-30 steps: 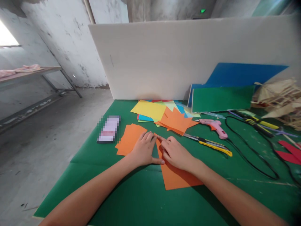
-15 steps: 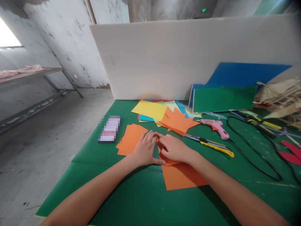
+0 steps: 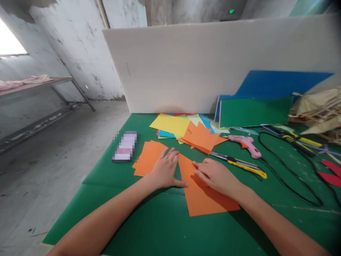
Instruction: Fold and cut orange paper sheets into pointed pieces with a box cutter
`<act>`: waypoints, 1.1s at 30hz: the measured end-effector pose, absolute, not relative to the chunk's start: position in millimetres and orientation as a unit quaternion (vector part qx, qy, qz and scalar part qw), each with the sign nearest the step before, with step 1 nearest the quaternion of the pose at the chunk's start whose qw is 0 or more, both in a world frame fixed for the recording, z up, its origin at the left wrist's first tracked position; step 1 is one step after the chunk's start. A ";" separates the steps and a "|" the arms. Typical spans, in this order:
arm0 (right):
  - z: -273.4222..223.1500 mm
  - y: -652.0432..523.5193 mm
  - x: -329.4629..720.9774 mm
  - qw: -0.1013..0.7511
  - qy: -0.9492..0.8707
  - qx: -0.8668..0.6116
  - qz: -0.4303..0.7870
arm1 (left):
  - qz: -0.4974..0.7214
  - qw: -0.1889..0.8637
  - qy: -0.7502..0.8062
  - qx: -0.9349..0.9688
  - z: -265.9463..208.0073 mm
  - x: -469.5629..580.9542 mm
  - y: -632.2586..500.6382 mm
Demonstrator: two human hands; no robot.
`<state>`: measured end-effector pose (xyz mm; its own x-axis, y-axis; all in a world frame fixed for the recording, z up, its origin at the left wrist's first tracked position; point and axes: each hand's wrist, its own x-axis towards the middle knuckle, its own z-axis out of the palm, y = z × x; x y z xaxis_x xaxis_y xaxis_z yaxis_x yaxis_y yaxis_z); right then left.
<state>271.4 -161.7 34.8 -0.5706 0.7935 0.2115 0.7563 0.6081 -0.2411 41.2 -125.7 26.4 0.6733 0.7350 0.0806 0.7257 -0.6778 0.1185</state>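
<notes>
A sheet of orange paper (image 3: 210, 204) lies on the green tabletop in front of me. My left hand (image 3: 166, 170) is spread at its left side, the thumb tip resting at the sheet's left edge. The other fingers of that hand reach toward a pile of orange paper pieces (image 3: 146, 160) and partly cover it. Over the right part of the sheet is my right hand (image 3: 217, 176), index finger stretched out with its tip at the paper and the thumb apart from it. Nothing shows in its grasp; its remaining fingers are curled.
Orange pointed cut-outs (image 3: 201, 137) lie beyond the sheet, beside coloured paper (image 3: 170, 122). To the right are a yellow utility knife (image 3: 245, 167), a pink glue gun (image 3: 246, 144) and its black cord. A phone (image 3: 125, 146) lies left. A white board (image 3: 186, 67) stands behind.
My right hand has moved right and toward me, away from the left fingertips, uncovering the sheet's upper part, which now lies flat. My left hand has stayed nearly still.
</notes>
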 end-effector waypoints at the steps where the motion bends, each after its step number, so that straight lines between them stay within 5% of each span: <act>1: 33.9 -164.6 277.5 0.157 -0.881 -0.442 0.062 | 0.059 0.040 0.401 0.913 26.4 41.0 -125.6; 11: 57.2 -177.9 314.7 0.030 -0.866 -0.490 0.093 | 0.074 0.043 0.397 0.914 25.4 38.9 -126.8; 18: 41.0 -166.2 319.7 0.135 -0.854 -0.475 0.163 | 0.077 0.061 0.400 0.911 26.5 39.0 -126.7; 33: 25.4 -168.2 287.4 0.152 -0.775 -0.575 0.213 | 0.144 0.143 0.354 0.913 39.6 46.4 -127.6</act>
